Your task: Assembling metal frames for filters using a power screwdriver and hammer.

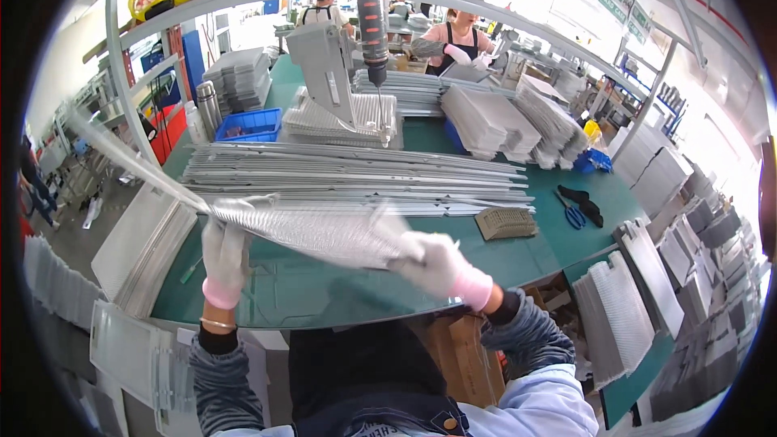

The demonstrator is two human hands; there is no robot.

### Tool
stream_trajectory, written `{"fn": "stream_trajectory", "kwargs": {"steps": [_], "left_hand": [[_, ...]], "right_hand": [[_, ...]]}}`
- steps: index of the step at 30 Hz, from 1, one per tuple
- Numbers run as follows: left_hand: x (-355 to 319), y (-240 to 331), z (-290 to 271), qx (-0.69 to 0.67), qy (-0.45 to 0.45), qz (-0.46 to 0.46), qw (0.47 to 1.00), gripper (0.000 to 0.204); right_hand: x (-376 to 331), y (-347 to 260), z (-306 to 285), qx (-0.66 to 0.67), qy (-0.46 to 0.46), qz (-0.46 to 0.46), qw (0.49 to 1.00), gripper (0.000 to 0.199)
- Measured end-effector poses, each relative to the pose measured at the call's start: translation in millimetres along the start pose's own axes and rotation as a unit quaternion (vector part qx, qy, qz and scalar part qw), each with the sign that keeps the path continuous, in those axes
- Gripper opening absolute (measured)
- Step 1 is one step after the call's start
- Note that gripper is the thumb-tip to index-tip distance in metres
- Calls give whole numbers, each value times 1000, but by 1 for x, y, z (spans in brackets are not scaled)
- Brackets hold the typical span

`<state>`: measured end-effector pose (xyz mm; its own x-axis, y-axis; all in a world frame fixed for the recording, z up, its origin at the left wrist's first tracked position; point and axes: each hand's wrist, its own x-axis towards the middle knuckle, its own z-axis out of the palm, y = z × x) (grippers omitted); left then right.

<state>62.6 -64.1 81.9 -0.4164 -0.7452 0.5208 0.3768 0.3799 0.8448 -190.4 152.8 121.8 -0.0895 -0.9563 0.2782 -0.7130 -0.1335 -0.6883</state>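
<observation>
A light grey ribbed metal panel, smeared by motion, is held tilted above the green table. My left hand, in a white glove with a pink cuff, is closed on its left end. From that same end a long pale strip reaches up to the far left; whether it is part of the panel I cannot tell. My right hand, gloved alike, grips the panel's right end. Just beyond the panel, long thin metal strips lie in a pile across the table.
An orange and black power screwdriver hangs over a stack of ribbed panels. Blue-handled scissors and a brown block lie to the right. Blue bin stands far left; panel stacks flank the table. A co-worker stands beyond.
</observation>
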Motion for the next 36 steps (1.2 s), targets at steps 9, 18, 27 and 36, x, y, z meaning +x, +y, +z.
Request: {"fn": "stream_trajectory", "kwargs": {"steps": [9,18,27,36], "left_hand": [[-11,50,99,208,-66,203,955,27],[-18,2,39,195,-55,32,979,35],[-29,17,14,254,-76,-111,958,74],[42,32,39,183,-601,5,778,70]], "right_hand": [[-17,123,82,410,111,15,905,31],[33,24,25,309,69,94,944,20],[14,32,59,427,80,149,888,8],[2,-7,74,373,86,126,915,10]]}}
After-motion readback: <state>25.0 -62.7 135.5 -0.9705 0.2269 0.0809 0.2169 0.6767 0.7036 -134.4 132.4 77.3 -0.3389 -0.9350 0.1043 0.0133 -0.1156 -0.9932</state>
